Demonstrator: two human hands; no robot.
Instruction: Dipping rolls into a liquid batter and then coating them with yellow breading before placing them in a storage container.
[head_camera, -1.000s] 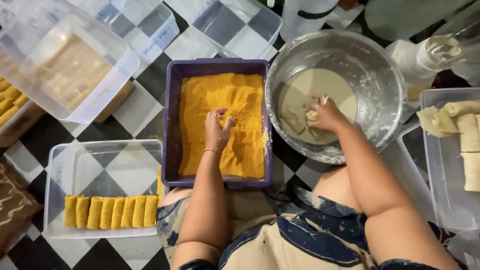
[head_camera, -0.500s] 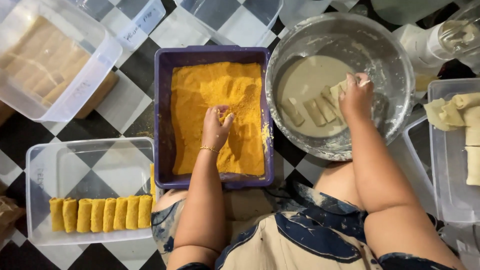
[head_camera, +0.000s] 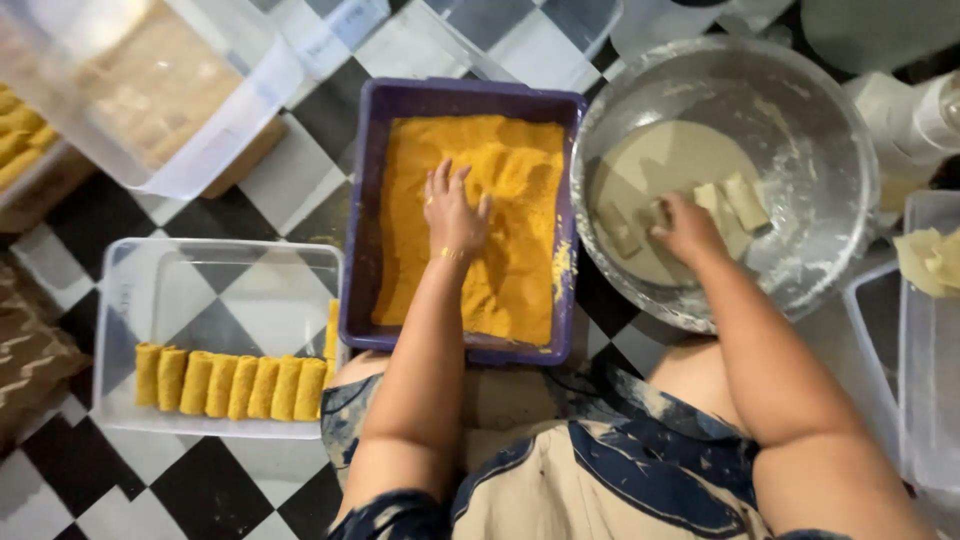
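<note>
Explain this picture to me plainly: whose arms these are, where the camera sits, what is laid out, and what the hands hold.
The camera sits on a person's head and looks down, so both arms are that person's own. The left hand lies flat on orange crumbs in a purple tray. The right hand reaches into a metal bowl of pale batter, touching pale rolls there. Neither hand clearly grips anything. A clear tub at the left holds a row of crumbed rolls. Everything rests on a black-and-white checked floor.
</note>
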